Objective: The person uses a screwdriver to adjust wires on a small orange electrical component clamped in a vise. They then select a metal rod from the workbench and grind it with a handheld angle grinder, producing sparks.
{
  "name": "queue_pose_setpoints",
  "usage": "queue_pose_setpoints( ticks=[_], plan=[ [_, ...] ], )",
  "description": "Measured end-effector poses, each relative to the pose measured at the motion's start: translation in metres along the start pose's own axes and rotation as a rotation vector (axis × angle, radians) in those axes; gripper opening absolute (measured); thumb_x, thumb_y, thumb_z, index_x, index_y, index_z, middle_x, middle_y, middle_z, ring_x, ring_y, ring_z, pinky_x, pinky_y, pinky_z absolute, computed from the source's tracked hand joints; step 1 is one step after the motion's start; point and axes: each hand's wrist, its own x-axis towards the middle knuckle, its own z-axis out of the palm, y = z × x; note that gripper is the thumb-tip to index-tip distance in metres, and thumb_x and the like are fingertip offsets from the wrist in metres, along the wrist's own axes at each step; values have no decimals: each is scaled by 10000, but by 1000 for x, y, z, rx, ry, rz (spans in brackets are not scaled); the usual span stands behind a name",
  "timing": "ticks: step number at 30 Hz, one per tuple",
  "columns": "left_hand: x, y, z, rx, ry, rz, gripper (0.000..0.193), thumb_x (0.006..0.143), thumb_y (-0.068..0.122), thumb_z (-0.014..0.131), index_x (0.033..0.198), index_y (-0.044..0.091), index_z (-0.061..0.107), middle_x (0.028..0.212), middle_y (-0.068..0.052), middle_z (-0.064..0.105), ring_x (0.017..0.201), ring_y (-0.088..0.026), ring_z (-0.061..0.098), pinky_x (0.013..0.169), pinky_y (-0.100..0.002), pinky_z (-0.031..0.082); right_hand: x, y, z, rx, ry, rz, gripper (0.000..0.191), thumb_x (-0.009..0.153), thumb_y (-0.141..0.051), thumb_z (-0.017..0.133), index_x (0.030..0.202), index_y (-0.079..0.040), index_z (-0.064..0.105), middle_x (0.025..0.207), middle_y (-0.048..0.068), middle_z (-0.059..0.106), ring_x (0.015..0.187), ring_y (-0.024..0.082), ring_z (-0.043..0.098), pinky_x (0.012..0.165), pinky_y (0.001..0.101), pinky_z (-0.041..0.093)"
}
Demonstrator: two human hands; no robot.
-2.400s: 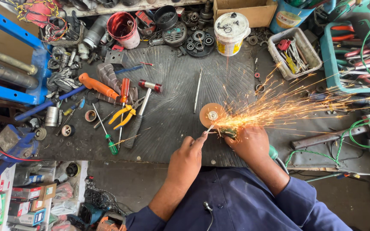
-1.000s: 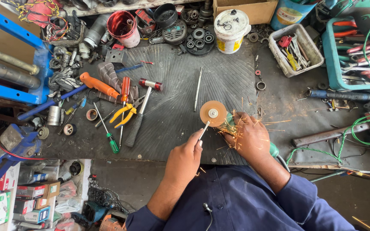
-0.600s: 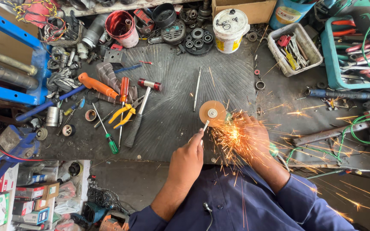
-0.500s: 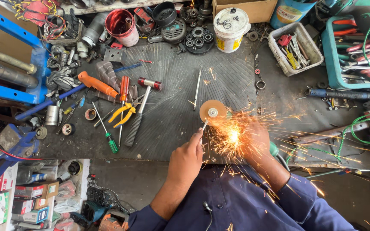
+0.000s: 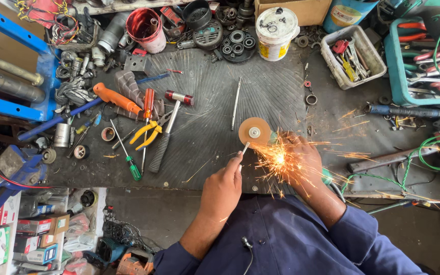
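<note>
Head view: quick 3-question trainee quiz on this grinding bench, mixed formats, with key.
1. Multiple choice: what does the left hand press to the grinding disc? A) a thin metal piece B) a yellow-handled plier C) a white bucket
2. True or false: sparks burst over the right hand, which grips the grinder.
3. Fill in: the hammer lies on the mat just right of the yellow-handled ____.

Key: 1 A, the thin metal piece meets the disc's lower edge. 2 true. 3 pliers.
</note>
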Motion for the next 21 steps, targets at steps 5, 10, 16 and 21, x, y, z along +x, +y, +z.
queue_pose_setpoints(
  ticks=[5,10,16,21],
  plan=[
    [1,-12,-15,-379,-17,-134,301,1067,157,566,1362,108,539,885,-122,786,790,-267,794,665,-399,608,1,-11,-10,83,16,114,606,697,-375,828,1216,-96,689,1168,46,685,1053,282,666,881,430,528],
    [16,-19,-46,-1438,-57,-354,359,1011,215,498,1313,25,537,1196,-244,681,729,-275,734,579,-348,588,3,-13,-14,78,5,112,616,680,-376,829,1209,-93,689,1172,46,684,1045,282,668,875,433,528],
    [36,-4,-50,-1176,-103,-235,355,1043,189,590,1330,-1,505,1208,-228,731,797,-201,781,611,-261,589,3,-11,-13,91,-6,110,606,697,-373,821,1218,-92,689,1170,47,684,1053,284,667,881,432,529],
    [49,12,-45,-489,-26,-115,229,1012,200,728,1184,51,752,884,-152,736,709,-193,670,621,-287,530,4,-12,-13,84,-5,112,614,685,-375,829,1215,-98,691,1167,42,686,1036,281,668,877,430,532]
  ],
)
